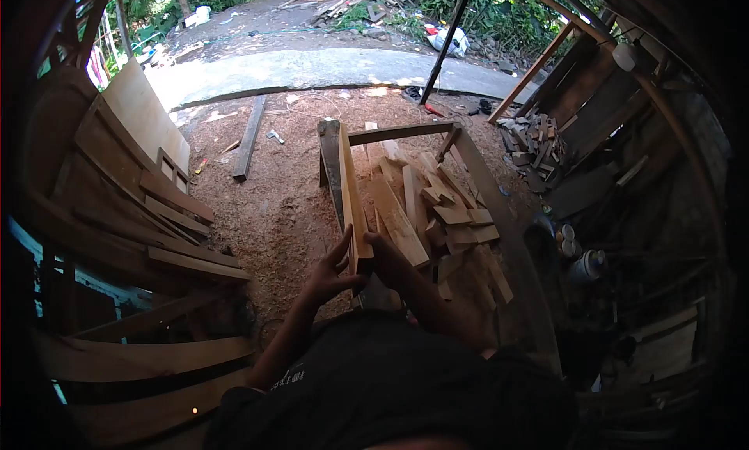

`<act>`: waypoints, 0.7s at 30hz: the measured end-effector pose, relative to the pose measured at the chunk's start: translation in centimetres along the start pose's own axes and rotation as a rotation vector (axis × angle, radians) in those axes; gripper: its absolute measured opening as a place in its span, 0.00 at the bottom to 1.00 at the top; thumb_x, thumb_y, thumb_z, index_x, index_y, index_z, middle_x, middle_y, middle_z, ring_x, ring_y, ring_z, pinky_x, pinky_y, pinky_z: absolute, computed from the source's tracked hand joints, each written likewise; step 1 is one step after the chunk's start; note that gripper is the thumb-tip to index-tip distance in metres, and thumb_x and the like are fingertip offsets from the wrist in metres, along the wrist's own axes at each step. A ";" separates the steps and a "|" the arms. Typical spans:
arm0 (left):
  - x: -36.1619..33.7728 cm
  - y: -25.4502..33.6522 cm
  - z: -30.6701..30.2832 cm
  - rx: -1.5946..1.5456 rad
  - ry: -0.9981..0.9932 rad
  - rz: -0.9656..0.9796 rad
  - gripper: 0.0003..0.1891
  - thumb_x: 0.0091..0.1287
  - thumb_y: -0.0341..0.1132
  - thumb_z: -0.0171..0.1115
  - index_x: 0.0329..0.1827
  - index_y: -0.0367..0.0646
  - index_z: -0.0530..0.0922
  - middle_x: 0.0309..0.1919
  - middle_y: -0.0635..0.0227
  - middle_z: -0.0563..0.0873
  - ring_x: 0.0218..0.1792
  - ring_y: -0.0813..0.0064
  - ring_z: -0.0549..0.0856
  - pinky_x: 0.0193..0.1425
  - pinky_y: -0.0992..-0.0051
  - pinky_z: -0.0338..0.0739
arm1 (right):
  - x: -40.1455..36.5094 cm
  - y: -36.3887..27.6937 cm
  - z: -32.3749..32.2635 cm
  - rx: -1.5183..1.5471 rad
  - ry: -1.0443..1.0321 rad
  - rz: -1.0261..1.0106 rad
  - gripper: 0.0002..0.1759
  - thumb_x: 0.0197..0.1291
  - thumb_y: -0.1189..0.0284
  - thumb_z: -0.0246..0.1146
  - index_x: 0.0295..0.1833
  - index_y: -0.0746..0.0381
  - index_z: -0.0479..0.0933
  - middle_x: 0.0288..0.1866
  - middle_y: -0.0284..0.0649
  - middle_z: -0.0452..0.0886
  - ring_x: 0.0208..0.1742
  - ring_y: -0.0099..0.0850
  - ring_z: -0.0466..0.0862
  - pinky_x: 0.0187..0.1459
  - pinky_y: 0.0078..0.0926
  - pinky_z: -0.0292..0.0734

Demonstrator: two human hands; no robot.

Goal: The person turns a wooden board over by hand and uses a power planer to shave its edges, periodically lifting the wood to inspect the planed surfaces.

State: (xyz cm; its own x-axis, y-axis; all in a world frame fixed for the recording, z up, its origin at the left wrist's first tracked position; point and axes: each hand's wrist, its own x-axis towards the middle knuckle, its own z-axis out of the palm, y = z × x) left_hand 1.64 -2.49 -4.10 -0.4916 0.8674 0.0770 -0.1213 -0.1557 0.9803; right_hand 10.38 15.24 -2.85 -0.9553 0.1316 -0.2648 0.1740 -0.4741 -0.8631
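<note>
A long, narrow wooden board (353, 193) stands on edge along the left side of the workbench (499, 189), its near end close to my body. My left hand (328, 277) holds the near end from the left, with the thumb beneath and fingers along the side. My right hand (389, 261) grips the same end from the right; some of its fingers are hidden by shadow and the board. Beside the board, several cut wood pieces (396, 217) lie heaped on the bench.
Sawdust and shavings cover the ground (273, 208). A dark beam (250, 138) lies ahead on the left, near a small metal tool (275, 136). Planks (175, 200) lean at the left. Offcuts (538, 146) and paint cans (587, 264) stand to the right. A dark post (448, 44) rises ahead.
</note>
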 end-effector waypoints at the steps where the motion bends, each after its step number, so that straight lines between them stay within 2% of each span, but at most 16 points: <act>1: -0.6 0.1 0.3 0.048 -0.002 0.005 0.63 0.57 0.32 0.84 0.91 0.55 0.48 0.88 0.62 0.57 0.87 0.61 0.57 0.88 0.48 0.55 | -0.5 0.2 0.1 0.020 -0.003 0.003 0.42 0.67 0.45 0.65 0.73 0.66 0.69 0.56 0.44 0.80 0.55 0.37 0.84 0.55 0.37 0.82; 5: -2.5 0.4 1.8 0.082 0.007 0.020 0.62 0.57 0.33 0.84 0.91 0.51 0.47 0.88 0.61 0.55 0.87 0.61 0.57 0.87 0.48 0.58 | -2.8 0.2 1.2 0.078 -0.002 -0.024 0.36 0.68 0.51 0.64 0.71 0.66 0.70 0.54 0.42 0.80 0.52 0.32 0.84 0.54 0.33 0.82; 8: -3.4 0.3 2.8 0.084 0.014 0.043 0.63 0.57 0.33 0.85 0.90 0.49 0.47 0.89 0.58 0.54 0.87 0.61 0.56 0.87 0.50 0.59 | -4.4 -0.1 1.8 0.109 0.007 -0.021 0.35 0.69 0.54 0.63 0.72 0.67 0.70 0.54 0.42 0.80 0.53 0.31 0.84 0.56 0.31 0.81; 12: -4.4 -0.1 3.9 0.079 0.051 0.081 0.62 0.57 0.34 0.85 0.90 0.45 0.48 0.88 0.54 0.52 0.87 0.60 0.55 0.86 0.53 0.63 | -5.5 -0.7 2.6 0.103 -0.031 -0.034 0.36 0.70 0.56 0.63 0.74 0.68 0.69 0.56 0.42 0.80 0.56 0.31 0.83 0.60 0.31 0.79; 17: -4.8 0.5 4.2 0.121 0.098 0.089 0.61 0.58 0.33 0.83 0.90 0.44 0.48 0.88 0.53 0.54 0.86 0.58 0.57 0.84 0.55 0.66 | -5.3 -0.3 2.1 0.063 -0.041 -0.024 0.37 0.71 0.57 0.63 0.78 0.68 0.67 0.60 0.43 0.80 0.62 0.31 0.82 0.65 0.32 0.76; 21: -3.6 -1.0 4.0 0.131 0.128 0.104 0.60 0.58 0.32 0.82 0.90 0.43 0.49 0.88 0.52 0.55 0.85 0.58 0.59 0.84 0.55 0.67 | -3.4 0.4 0.7 0.094 -0.084 -0.042 0.38 0.71 0.57 0.64 0.78 0.67 0.67 0.60 0.43 0.81 0.60 0.31 0.84 0.63 0.31 0.79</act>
State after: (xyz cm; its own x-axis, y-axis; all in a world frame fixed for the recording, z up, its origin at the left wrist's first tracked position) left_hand 6.94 -3.60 -4.63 -0.6018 0.7818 0.1633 0.0449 -0.1710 0.9842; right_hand 13.54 14.04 -1.97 -0.9786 0.0819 -0.1887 0.1135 -0.5496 -0.8277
